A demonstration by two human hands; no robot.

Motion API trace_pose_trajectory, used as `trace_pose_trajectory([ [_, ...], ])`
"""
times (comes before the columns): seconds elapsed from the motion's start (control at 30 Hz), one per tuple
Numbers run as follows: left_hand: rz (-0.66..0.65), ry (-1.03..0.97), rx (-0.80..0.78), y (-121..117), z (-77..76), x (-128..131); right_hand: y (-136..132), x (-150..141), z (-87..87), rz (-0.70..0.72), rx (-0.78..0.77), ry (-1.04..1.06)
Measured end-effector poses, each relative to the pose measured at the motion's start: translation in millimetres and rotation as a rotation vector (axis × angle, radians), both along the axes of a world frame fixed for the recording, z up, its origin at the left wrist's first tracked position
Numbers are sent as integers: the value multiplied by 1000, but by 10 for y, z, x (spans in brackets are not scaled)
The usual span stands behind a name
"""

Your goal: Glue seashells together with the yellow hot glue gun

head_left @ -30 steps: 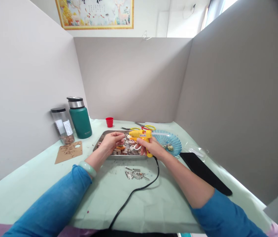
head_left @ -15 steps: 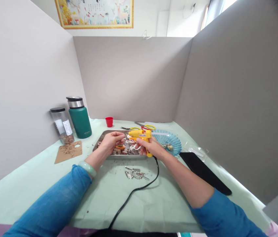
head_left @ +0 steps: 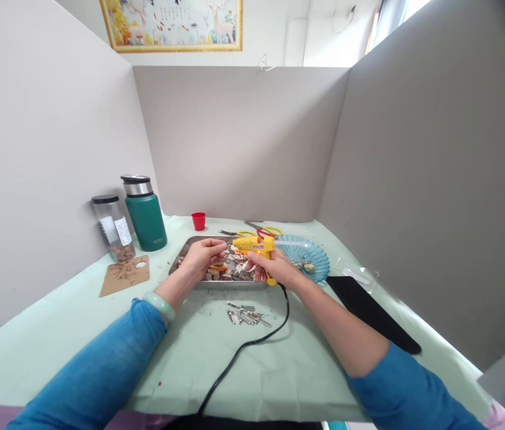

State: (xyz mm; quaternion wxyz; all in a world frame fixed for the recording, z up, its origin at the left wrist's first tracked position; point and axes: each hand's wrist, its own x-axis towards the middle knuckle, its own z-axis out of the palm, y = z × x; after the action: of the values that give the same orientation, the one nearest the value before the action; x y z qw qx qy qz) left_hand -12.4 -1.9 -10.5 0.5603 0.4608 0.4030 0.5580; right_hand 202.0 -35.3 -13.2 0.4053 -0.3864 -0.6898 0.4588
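Hardly anything has moved, so the careful bit seems unfinished: the right hand (head_left: 274, 264) grips the yellow glue gun (head_left: 252, 243) above the metal tray (head_left: 225, 285), pointing toward the left hand (head_left: 205, 258), whose fingers (head_left: 219, 244) pinch together, maybe holding something I can't see.

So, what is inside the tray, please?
Small brown and white pieces, and an orange one, are visible inside the tray. The left hand, right hand and glue gun hide parts of it, so what lies behind them cannot be seen.
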Motion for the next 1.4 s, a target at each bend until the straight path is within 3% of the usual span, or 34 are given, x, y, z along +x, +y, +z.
trace_pose_trajectory([
  [1.1,35,23,10,-42,34,23,-25,-30,33,-46,-4,-5],
  [1.4,20,35,3,21,-24,-2,-18,-11,26,-19,-3,-23],
])
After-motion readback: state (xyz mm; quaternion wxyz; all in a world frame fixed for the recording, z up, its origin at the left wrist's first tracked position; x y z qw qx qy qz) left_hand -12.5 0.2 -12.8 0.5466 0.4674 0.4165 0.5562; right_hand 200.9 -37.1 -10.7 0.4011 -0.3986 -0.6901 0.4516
